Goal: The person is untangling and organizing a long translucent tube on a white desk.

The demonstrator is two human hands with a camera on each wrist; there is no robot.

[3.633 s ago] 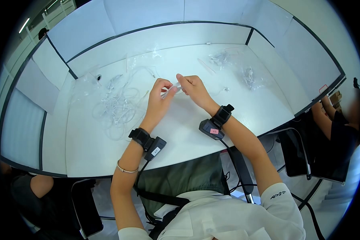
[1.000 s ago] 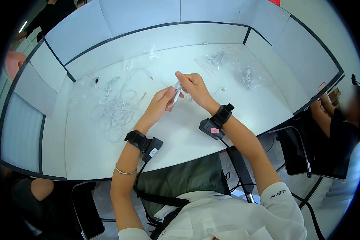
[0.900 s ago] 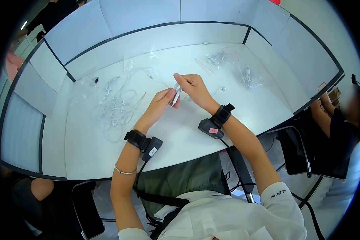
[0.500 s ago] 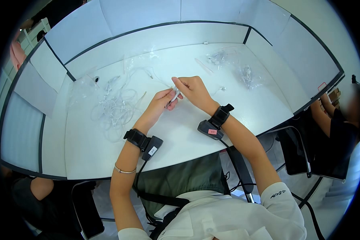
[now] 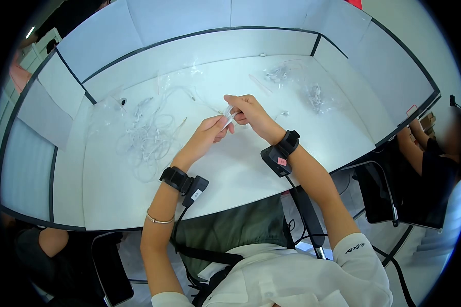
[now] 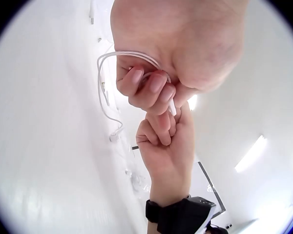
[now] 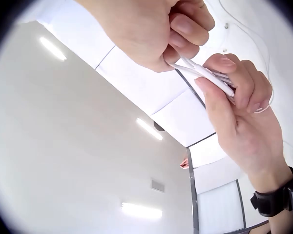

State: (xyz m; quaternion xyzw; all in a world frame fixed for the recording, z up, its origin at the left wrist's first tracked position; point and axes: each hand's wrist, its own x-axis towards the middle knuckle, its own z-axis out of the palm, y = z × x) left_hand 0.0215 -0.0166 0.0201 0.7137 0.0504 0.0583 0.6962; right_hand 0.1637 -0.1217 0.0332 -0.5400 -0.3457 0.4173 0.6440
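Note:
Both hands meet over the middle of the table, holding a folded bundle of thin white cable [image 7: 212, 78]. My left hand [image 5: 206, 134] grips the bundle between thumb and curled fingers, a slim white stiff piece lying along it in the right wrist view. Just beyond, my right hand [image 5: 253, 116] pinches the strands where they leave the left hand's grip; its fingertips partly hide them. In the left wrist view, a loop hangs out of the left fingers and runs toward a small white end piece [image 6: 115, 136] at the table.
Tangled white cables [image 5: 146, 138] spread over the table's left side, beside a clear plastic bag [image 5: 105, 115]. Two clear bags with white cables, a farther one [image 5: 277, 75] and a nearer one [image 5: 317, 97], lie at right. Low white panels [image 5: 205, 43] border the table.
Over the last half second my right hand has turned and drawn slightly back to the right, baring more strands between the hands. My left hand stays nearly in place, its grip kept.

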